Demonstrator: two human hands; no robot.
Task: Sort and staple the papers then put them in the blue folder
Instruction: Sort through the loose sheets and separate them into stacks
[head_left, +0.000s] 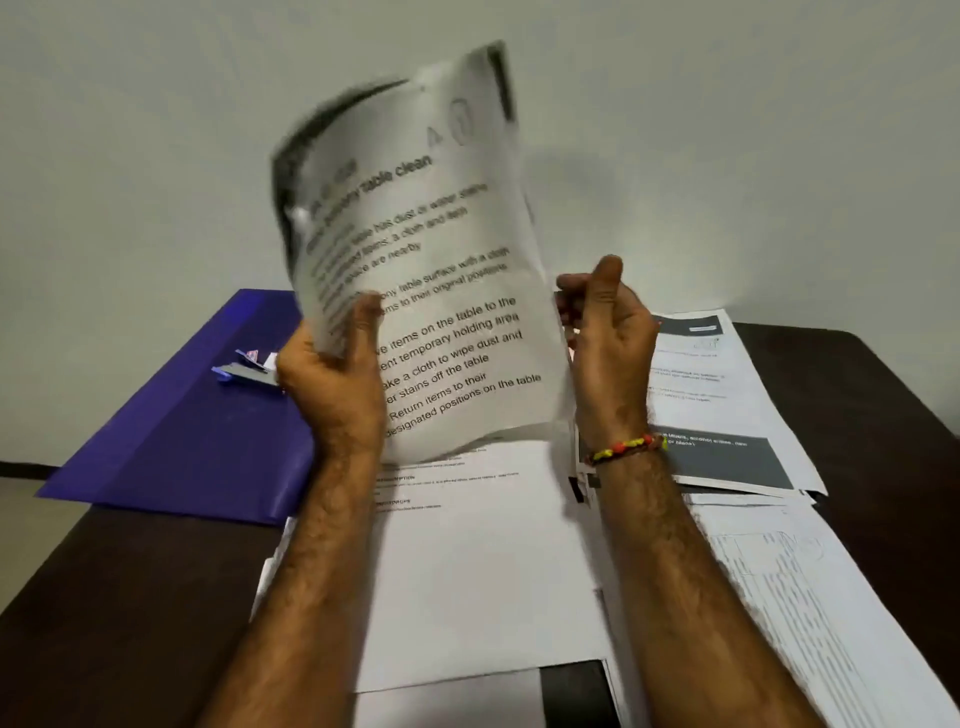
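While the head view looks down over a dark bench (130, 597), a printed sheet (431, 291) is held upright above its middle, bowed and blurred toward its top. Left hand (332, 379) grips the sheet's lower left edge, thumb on the printed face and fingers curled behind. Right hand (608, 338) stands at the lower right edge with fingers curled; whether it pinches the paper cannot be told. A beaded bracelet (626, 448) circles the right wrist. Loose papers (483, 561) lie overlapped across the bench's middle and right side, reaching the near edge. Blue folder (192, 415) lies flat at the far left of the bench, with a small object, perhaps the stapler (244, 370), resting on it; it is too blurred to be sure. Judged from its bowing, the sheet is light and limp, prone to creasing; taking hold along two opposite edges should keep it flat for sorting.
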